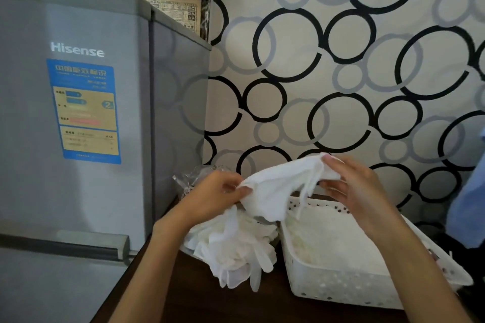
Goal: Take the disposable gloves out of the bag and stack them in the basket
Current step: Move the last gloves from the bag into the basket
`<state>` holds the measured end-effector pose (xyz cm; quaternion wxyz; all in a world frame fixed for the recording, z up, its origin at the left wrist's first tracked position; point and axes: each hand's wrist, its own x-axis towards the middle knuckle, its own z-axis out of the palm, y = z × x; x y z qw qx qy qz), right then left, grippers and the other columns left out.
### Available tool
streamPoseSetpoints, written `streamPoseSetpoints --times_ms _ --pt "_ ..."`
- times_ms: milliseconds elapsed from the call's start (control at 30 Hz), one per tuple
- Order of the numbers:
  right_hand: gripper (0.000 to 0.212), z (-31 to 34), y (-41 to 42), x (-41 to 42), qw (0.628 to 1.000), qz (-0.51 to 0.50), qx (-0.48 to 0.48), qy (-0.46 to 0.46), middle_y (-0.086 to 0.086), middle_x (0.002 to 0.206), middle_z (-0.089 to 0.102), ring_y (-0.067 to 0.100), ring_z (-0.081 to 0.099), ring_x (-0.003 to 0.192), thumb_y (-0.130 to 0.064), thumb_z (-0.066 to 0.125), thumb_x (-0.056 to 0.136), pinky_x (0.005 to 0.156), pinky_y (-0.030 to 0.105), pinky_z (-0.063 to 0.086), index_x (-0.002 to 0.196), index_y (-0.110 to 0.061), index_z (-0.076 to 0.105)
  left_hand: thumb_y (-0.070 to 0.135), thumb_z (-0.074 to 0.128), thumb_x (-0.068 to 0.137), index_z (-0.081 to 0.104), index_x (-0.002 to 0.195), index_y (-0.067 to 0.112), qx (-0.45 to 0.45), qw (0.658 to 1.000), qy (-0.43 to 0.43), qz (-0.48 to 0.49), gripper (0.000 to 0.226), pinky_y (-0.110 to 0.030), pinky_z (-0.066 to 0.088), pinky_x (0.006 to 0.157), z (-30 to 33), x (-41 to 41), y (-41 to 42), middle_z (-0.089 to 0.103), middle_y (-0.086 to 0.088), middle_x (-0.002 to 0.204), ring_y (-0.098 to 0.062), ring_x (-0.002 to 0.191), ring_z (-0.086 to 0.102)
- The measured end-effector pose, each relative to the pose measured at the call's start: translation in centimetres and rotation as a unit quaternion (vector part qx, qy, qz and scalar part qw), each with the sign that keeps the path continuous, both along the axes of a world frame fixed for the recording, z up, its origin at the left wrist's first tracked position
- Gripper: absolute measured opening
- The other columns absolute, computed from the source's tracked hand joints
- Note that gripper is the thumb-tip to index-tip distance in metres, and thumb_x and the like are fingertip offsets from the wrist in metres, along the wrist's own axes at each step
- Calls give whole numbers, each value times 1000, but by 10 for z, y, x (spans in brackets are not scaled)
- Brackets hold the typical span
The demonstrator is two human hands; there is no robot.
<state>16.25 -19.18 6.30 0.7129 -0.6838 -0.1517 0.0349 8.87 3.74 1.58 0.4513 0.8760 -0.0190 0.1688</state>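
A white disposable glove [275, 186] is stretched in the air between my two hands, above the basket's left edge. My left hand [215, 191] pinches its cuff end and my right hand [351, 181] grips its finger end. Below my left hand lies a loose heap of white gloves [236, 246] on the dark table. Behind that hand, a crinkled clear plastic bag [189, 178] shows in part. The white perforated basket [338, 286] stands to the right, with several gloves lying flat inside it.
A grey fridge [78, 113] stands close on the left, against the dark brown table [199, 296]. A curtain with black and grey rings [341, 60] hangs right behind the basket. Something blue [467, 204] sits at the right edge.
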Motion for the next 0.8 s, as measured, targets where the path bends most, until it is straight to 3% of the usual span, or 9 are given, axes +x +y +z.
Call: streamPoseSetpoints --times_ms 100,200,300,367,400,467,600,700,800 --pt "18 -16 -22 13 994 -85 -73 -5 14 86 68 20 61 71 -23 63 88 67 30 46 101 -10 67 21 59 93 71 93 19 -90 994 -60 10 11 -20 54 71 8 -3 -3 74 4 90 -7 84 69" --pt "17 -25 -30 21 972 -62 -225 -42 5 94 66 10 56 75 -18 63 89 66 23 42 105 -13 65 24 61 92 70 93 18 -137 985 -100 28 12 -17 52 68 14 -2 -17 75 3 88 -9 80 70" --pt "64 -18 -31 12 947 12 -291 -137 -11 134 48 4 44 114 -26 77 78 92 24 34 133 -30 45 28 63 90 72 92 19 -86 987 -126 53 13 -27 58 70 17 0 -30 73 2 85 -13 79 70" --pt "103 -9 -24 -6 932 126 -297 -167 -28 139 33 -4 30 126 -44 85 62 99 22 26 144 -45 23 26 64 90 73 92 21 -40 990 -131 34 10 -26 58 69 20 -1 -40 72 3 83 -13 79 69" --pt "110 -8 -18 -16 920 169 -307 -172 -34 138 29 -8 28 125 -49 84 57 98 19 27 144 -50 17 23 65 90 73 93 21 -32 991 -128 13 9 -25 58 67 22 -2 -46 72 4 83 -12 79 68" --pt "93 -14 -4 -25 914 169 -310 -199 -40 127 36 -14 39 116 -48 82 62 86 11 36 137 -51 27 18 66 89 72 99 20 -34 991 -126 -30 12 -22 57 69 25 -2 -56 72 5 83 -7 78 68" --pt "10 -21 4 -13 961 52 -166 -214 -15 86 71 -2 65 83 -28 67 86 72 19 53 95 -30 70 23 71 83 63 115 24 -72 991 -109 -33 33 -18 54 74 23 -2 -55 70 7 96 -2 86 67" --pt "10 -14 -8 -7 992 71 -56 -89 -1 85 72 13 69 80 -19 63 89 68 24 57 95 -18 70 29 79 74 53 125 32 -56 995 -7 -86 57 -21 54 81 16 0 -50 66 15 112 1 99 64" --pt "18 -7 -20 -2 988 150 34 10 3 87 69 13 66 75 -14 60 89 62 24 54 106 -14 65 28 68 86 62 119 16 -43 992 4 -118 35 -32 56 87 8 5 -58 70 1 110 -15 100 67"
